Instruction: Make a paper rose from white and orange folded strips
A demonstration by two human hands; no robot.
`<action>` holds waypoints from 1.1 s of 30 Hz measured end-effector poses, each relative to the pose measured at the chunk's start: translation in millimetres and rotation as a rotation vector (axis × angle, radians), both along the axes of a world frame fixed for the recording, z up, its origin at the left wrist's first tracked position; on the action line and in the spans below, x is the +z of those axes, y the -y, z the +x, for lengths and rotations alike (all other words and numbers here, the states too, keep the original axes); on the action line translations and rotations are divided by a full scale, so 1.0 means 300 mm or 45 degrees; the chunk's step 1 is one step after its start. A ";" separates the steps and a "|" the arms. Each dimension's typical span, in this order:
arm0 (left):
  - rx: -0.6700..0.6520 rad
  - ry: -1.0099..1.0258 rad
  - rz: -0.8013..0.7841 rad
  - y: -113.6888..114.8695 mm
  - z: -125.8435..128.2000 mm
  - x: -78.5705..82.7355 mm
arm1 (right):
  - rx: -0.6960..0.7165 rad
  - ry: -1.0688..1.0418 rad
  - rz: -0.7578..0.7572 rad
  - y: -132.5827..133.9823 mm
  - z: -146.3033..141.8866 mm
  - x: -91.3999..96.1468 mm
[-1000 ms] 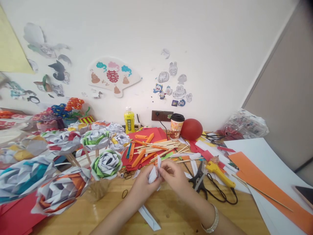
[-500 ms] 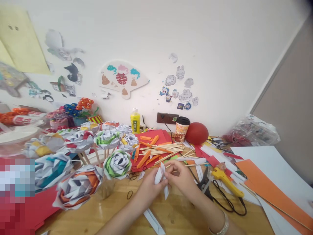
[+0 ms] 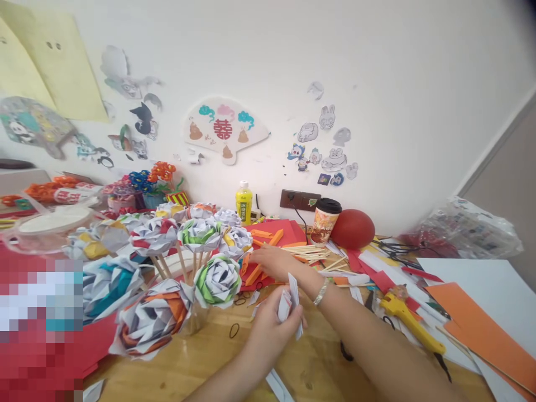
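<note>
My left hand (image 3: 274, 324) is closed around folded white paper pieces (image 3: 294, 296), which stick up past the thumb over the table. Stretched out across it, my right hand (image 3: 272, 261) reaches the orange folded paper strips (image 3: 253, 275) on the red paper. Its fingers look extended, with the tips beside an orange strip; whether they touch it is hard to see. Just left of both hands stand paper flowers on sticks, the nearest one a green and white flower (image 3: 218, 280). Below my left hand lies another white folded strip (image 3: 280, 386).
Wooden sticks (image 3: 310, 254) lie behind my right wrist. Further back are a yellow bottle (image 3: 243, 204), a paper cup (image 3: 324, 222) and a red balloon (image 3: 352, 229). A yellow glue gun (image 3: 412, 324) lies at right, near orange paper (image 3: 481, 329). A black rubber band (image 3: 234, 330) is on the table.
My right hand has let go of the white folded paper and moved left and forward to the orange strips. My left hand keeps the white paper. The view has turned slightly left.
</note>
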State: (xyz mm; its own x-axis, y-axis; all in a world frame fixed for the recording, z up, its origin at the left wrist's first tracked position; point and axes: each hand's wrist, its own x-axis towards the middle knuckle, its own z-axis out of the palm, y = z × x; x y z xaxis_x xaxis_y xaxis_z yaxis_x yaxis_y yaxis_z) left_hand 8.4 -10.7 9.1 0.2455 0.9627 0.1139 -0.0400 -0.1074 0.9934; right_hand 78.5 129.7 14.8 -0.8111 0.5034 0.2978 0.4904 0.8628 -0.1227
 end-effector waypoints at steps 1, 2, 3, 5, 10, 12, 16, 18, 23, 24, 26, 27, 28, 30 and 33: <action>0.018 0.036 -0.015 0.001 -0.001 0.002 | 0.039 0.021 0.012 -0.011 -0.034 -0.014; 0.035 0.071 -0.021 0.001 -0.001 0.002 | 0.044 0.025 0.019 -0.020 -0.063 -0.027; 0.048 0.105 -0.024 0.001 -0.002 0.001 | 0.033 0.021 0.029 -0.028 -0.086 -0.037; 0.058 0.163 -0.031 -0.002 -0.003 -0.002 | -0.001 0.003 0.045 -0.043 -0.115 -0.051; 0.084 0.198 -0.049 -0.011 -0.010 -0.006 | 0.004 0.015 0.082 -0.068 -0.118 -0.057; 0.091 0.177 -0.040 -0.011 -0.011 -0.005 | 0.008 0.017 0.082 -0.073 -0.108 -0.051; 0.093 0.138 -0.024 -0.009 -0.010 -0.006 | -0.040 -0.043 0.078 -0.071 -0.076 -0.021; 0.096 0.133 -0.009 -0.012 -0.012 -0.013 | -0.104 -0.127 0.081 -0.060 -0.047 0.005; 0.212 0.091 0.070 -0.040 -0.028 -0.037 | -0.327 -0.450 0.066 0.004 0.073 0.090; 0.249 0.078 0.066 -0.047 -0.032 -0.037 | -0.362 -0.545 0.028 0.024 0.101 0.105; 0.313 0.081 0.042 -0.056 -0.040 -0.029 | -0.409 -0.931 -0.257 0.069 0.153 0.127; 0.348 0.088 0.031 -0.060 -0.043 -0.022 | -0.430 -1.067 -0.361 0.094 0.174 0.134; 0.379 0.096 0.020 -0.063 -0.045 -0.015 | -0.436 -1.165 -0.447 0.120 0.192 0.137; 0.418 0.098 0.002 -0.069 -0.048 -0.004 | -0.448 -1.218 -0.534 0.171 0.215 0.134; 0.425 0.070 0.003 -0.081 -0.050 -0.013 | -0.576 -1.059 -0.415 0.222 0.227 0.118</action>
